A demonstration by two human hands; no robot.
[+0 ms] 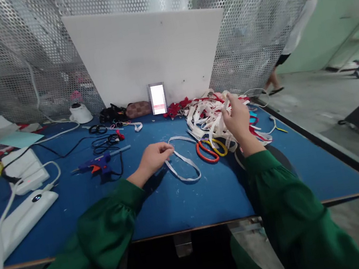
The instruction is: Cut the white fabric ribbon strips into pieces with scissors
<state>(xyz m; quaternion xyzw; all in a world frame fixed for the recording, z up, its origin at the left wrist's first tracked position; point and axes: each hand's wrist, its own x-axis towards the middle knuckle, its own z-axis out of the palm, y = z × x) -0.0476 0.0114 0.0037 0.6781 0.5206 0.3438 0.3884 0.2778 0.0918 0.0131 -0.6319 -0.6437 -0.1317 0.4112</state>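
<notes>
My left hand [154, 157] is closed in a pinch on a narrow white ribbon [187, 180], which lies in a loop on the blue table. At the right, my right hand [238, 119] reaches over a tangled pile of white and red ribbons [202, 114]. Its fingers are pressed together against the pile; what they grip is hard to make out. Between the hands lie scissors with an orange-red handle ring [209, 161] and a yellow one, their blades hidden beneath the ribbons.
A blue glue gun [101, 163] lies left of my left hand, with black cable behind it. White power strips [19, 230] and cords occupy the left side. At the back stand a white board [154, 51] and a lit screen [158, 98]. A person [299, 27] is beyond the table's right edge.
</notes>
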